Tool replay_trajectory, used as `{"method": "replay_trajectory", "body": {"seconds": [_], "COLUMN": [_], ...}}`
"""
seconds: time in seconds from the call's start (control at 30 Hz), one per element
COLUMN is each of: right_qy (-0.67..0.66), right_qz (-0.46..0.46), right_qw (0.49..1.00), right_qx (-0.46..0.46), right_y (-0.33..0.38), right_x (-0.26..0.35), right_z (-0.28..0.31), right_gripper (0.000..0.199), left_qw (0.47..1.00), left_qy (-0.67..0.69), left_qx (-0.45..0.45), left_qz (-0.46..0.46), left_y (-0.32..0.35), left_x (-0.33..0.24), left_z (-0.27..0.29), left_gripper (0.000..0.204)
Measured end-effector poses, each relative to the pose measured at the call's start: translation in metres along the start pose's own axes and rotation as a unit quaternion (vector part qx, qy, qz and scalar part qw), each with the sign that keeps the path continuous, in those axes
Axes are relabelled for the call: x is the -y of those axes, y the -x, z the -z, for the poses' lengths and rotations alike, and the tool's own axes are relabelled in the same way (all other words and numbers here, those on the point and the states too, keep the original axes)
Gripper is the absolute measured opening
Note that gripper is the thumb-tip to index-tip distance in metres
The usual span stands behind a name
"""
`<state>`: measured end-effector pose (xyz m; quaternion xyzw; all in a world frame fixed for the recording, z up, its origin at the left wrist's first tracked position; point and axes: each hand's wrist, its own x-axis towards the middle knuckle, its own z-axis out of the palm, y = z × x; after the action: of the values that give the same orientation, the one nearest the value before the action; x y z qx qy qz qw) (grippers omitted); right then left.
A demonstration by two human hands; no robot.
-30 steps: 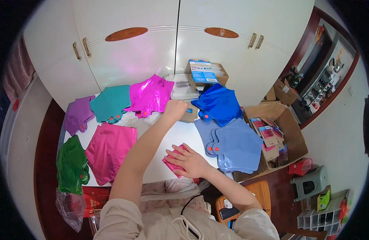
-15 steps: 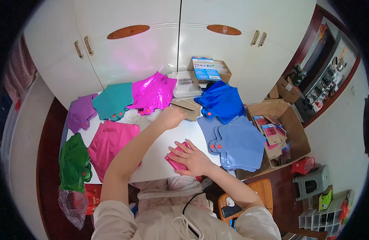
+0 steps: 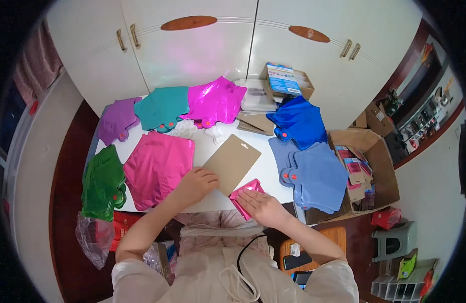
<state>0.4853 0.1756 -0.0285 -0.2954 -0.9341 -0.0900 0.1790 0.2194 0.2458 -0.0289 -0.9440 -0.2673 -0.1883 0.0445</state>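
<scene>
A plain brown cardboard card (image 3: pixel 234 161) with a hanging slot lies slantwise on the white table. The fingers of my left hand (image 3: pixel 198 185) are closed at its left edge; the thumb is hidden. Close to the table's front edge, my right hand (image 3: pixel 263 206) holds a small folded packet of shiny pink foil (image 3: pixel 241 204), fingers laid together over its top. The card's lower corner comes right up to this packet. To the left of my left hand lies a stack of flat pink foil balloons (image 3: pixel 158 164).
More flat foil balloons lie around: green (image 3: pixel 102 181), purple (image 3: pixel 118 121), teal (image 3: pixel 162 108), magenta (image 3: pixel 215 100), blue (image 3: pixel 298 123) and pale blue (image 3: pixel 319 177). Brown cards (image 3: pixel 258 123) are stacked at the back. A carton (image 3: pixel 382 174) of packed goods stands right of the table (image 3: pixel 205 204).
My left hand has come back from the card stack toward me, and a brown card now lies mid-table. My right hand's fingers have drawn together on the pink packet. The view has shifted.
</scene>
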Motion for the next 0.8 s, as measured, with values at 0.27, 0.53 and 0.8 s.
{"method": "replay_trajectory", "body": {"seconds": [0.27,0.53,0.8], "right_qy": [-0.293,-0.612,-0.584], "right_qz": [-0.223,-0.316,-0.315], "right_qw": [0.926,0.709,0.726], "right_qx": [0.081,0.154,0.18], "right_y": [-0.038,-0.109,-0.126], "right_x": [-0.027,-0.081,-0.061], "right_z": [0.053,-0.042,-0.049], "right_gripper": [0.026,0.024,0.028], "left_qw": [0.992,0.967,0.975], "left_qy": [-0.028,0.037,0.042], "left_qx": [-0.091,-0.092,-0.064], "left_qz": [0.084,0.234,0.207], "left_y": [0.029,0.06,0.052], "left_x": [-0.042,-0.066,-0.067], "left_z": [0.021,-0.01,-0.006], "left_gripper": [0.017,0.034,0.047]}}
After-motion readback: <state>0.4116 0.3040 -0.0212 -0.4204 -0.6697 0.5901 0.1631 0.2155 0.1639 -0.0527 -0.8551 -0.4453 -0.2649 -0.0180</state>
